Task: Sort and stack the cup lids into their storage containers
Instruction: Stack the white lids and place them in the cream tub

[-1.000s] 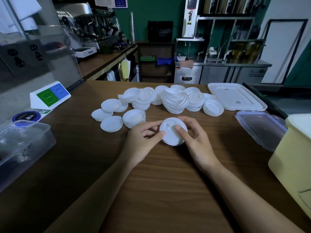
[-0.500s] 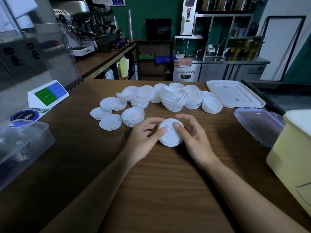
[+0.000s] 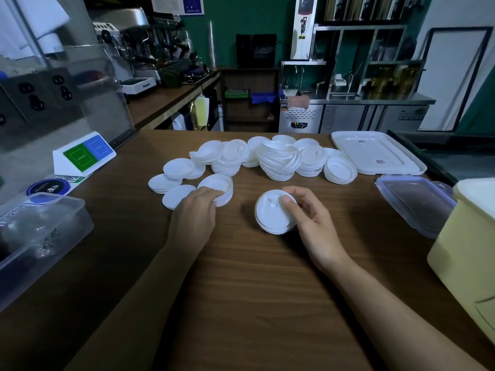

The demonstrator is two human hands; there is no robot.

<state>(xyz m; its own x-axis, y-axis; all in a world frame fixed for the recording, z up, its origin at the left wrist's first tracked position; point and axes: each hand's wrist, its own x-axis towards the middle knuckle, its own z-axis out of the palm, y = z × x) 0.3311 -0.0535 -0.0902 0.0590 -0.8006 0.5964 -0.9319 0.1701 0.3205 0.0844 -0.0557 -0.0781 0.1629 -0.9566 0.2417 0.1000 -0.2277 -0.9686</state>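
Both busy, mid table (image 3: 241,303)
Right hand (image 3: 313,226) pinches lid stack (image 3: 269,219); left hand (image 3: 195,214) fingers curled round small stack (image 3: 218,184).

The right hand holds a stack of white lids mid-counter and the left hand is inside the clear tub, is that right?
Not quite. The right hand does hold the stack of white lids, but the left hand is not inside the clear tub; it rests on another lid stack on the counter, as the head view shows.
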